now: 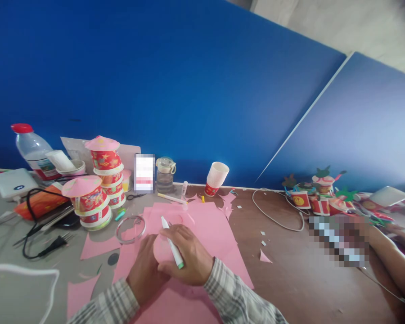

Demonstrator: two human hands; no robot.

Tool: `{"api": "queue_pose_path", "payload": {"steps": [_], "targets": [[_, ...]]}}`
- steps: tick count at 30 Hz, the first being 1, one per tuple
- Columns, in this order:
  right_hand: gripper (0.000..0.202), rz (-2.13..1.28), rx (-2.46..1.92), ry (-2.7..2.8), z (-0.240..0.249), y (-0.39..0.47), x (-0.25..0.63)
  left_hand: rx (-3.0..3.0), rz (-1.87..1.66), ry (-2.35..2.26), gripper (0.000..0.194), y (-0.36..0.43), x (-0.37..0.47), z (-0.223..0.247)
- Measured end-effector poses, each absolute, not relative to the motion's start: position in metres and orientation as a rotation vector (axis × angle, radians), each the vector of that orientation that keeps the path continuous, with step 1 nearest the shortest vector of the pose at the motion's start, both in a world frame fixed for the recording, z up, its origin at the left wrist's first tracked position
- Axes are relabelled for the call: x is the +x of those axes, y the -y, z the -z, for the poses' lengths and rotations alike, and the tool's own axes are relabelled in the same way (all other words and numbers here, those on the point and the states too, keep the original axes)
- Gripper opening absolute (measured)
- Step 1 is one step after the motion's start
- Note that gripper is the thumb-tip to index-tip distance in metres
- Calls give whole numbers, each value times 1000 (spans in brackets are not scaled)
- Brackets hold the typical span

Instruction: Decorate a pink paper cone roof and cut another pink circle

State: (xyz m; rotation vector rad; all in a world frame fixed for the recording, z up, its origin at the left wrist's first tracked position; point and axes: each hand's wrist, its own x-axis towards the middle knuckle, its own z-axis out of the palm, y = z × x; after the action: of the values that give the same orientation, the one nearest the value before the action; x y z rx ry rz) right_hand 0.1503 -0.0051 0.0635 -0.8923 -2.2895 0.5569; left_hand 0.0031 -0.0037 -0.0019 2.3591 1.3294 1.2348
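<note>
Pink disc (161,250) between hands (193,254), marker (174,250) in right

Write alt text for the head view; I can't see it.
The right hand holds a white marker with a green end over a rounded pink paper piece, the left hand against it, above large pink sheets. Red cup stacks with pink cone-like tops stand to the left; another person's arm shows at far right.

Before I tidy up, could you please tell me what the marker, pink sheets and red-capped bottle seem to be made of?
Marker: probably smooth plastic, from its even white barrel.
Pink sheets: apparently matte paper or thin card, flat with straight edges.
Bottle: likely clear plastic, shiny and see-through; possibly glass.
</note>
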Motion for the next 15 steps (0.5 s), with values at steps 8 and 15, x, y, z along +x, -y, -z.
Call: {"api": "queue_pose_path", "payload": {"steps": [8, 15], "targets": [[55, -490, -920, 2277, -65, 7, 150, 2343, -1227, -1340, 36, 5, 2, 2], [66, -606, -893, 2085, -78, 9, 171, 2318, -1243, -1388, 46, 4, 0, 8]]}}
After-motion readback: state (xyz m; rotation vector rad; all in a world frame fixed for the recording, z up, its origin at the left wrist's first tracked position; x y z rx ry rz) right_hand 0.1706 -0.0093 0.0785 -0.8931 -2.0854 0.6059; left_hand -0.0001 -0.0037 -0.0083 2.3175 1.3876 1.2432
